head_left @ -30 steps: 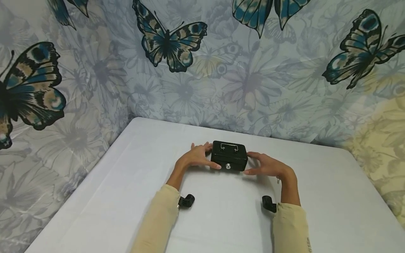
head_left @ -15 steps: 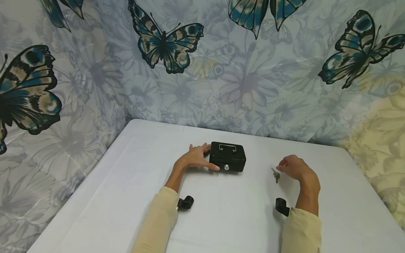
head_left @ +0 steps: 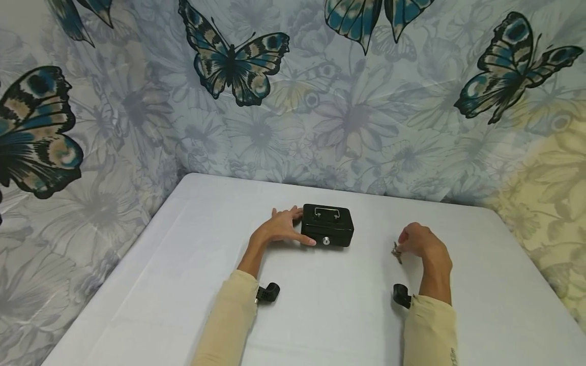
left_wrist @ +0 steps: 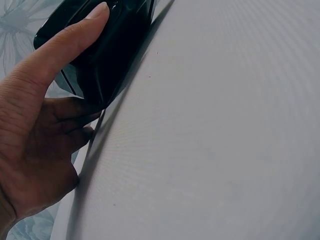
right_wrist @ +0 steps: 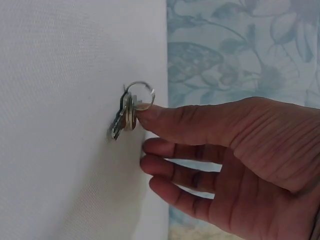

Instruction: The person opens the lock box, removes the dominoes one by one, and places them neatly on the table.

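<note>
A small black cash box (head_left: 336, 235) with a metal top handle and a round silver lock on its front sits near the back of the white table, lid down. My left hand (head_left: 281, 227) holds its left end, the thumb (left_wrist: 82, 35) lying across the front and the other fingers at the side, partly hidden. To the right of the box, my right hand (head_left: 418, 239) pinches a key ring (right_wrist: 141, 84) by its keys (right_wrist: 127, 112), with the thumb in front. The index finger is mostly hidden behind the thumb; the other fingers are loosely bent.
The white tabletop (head_left: 320, 315) ends at a butterfly-patterned cloth wall (head_left: 348, 127) behind and to the left. Both wrists carry a small black camera, the left camera (head_left: 269, 292) and the right camera (head_left: 401, 295).
My right hand has left the box's right side and moved right to the keys, then slightly back left with them pinched. My left hand has stayed at the box.
</note>
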Motion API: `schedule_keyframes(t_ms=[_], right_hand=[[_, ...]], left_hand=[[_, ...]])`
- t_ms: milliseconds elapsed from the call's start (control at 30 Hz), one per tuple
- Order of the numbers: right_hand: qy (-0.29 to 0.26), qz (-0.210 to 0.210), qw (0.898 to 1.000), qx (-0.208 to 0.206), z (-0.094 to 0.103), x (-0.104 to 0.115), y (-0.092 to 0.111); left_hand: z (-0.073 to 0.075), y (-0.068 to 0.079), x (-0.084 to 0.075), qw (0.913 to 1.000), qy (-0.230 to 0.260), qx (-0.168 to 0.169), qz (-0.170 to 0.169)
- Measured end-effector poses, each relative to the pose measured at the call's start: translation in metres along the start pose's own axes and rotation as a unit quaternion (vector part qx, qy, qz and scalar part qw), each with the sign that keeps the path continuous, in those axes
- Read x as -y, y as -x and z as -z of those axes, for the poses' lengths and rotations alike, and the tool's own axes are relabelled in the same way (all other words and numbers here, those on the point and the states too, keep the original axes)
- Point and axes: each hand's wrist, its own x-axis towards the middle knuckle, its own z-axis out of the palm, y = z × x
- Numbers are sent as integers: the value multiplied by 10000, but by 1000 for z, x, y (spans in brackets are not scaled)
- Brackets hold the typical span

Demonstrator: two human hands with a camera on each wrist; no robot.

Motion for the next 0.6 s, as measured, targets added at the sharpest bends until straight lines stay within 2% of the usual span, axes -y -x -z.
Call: schedule_keyframes(t_ms=[600], right_hand=[[50,-428,9989,165,1,10,3]], left_hand=[[3,0,1,9999,-37,33,-152]])
